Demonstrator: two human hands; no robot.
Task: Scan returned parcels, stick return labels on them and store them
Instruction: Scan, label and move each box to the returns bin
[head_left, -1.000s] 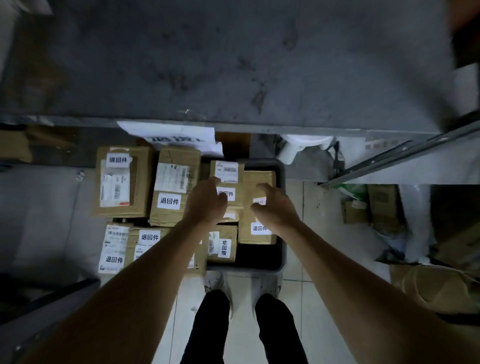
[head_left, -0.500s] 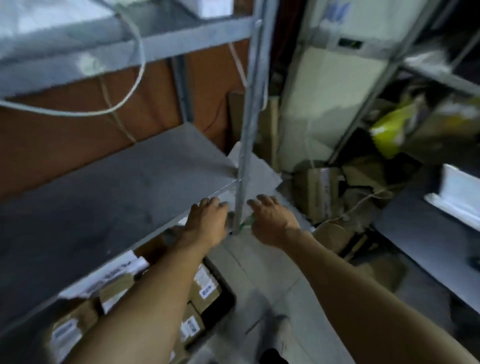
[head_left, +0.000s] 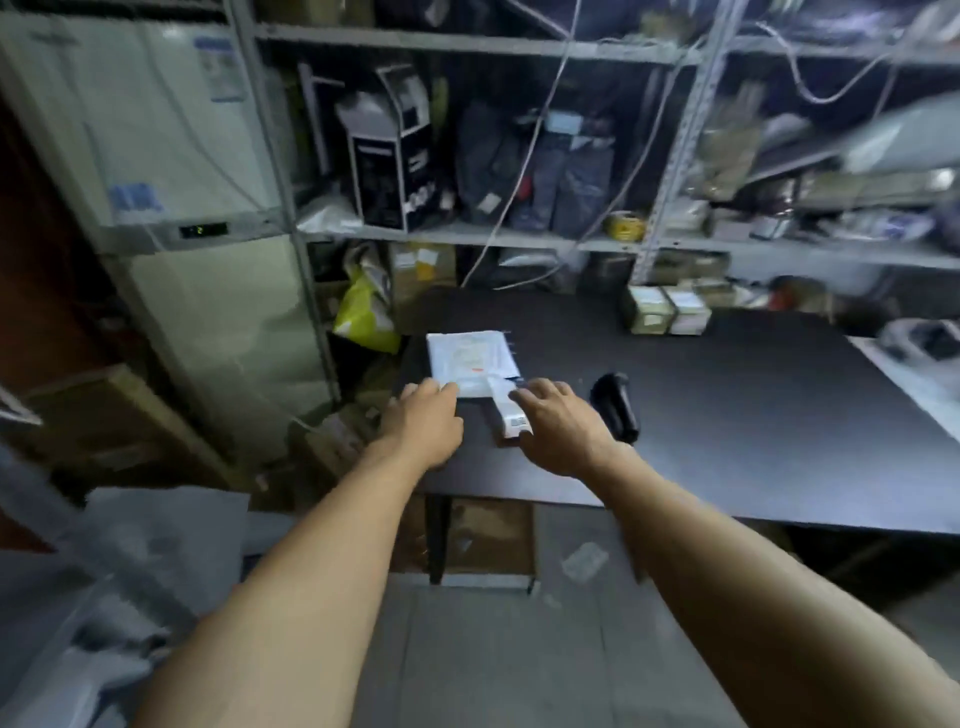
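Bare forearms reach up from the bottom of the frame over a dark matte table (head_left: 727, 415), both hands empty with fingers loosely spread. At centre, the left hand (head_left: 423, 423) nears a flat white plastic mailer parcel (head_left: 470, 358); the right hand (head_left: 558, 431) hovers by a small white labelled box (head_left: 511, 418). Right of it lies a black handheld scanner (head_left: 615, 408). Cluttered grey metal shelving (head_left: 467, 239) fills the upper frame.

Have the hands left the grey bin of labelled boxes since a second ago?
Yes. Both hands, left hand and right hand, now reach over the black table toward the white parcel.
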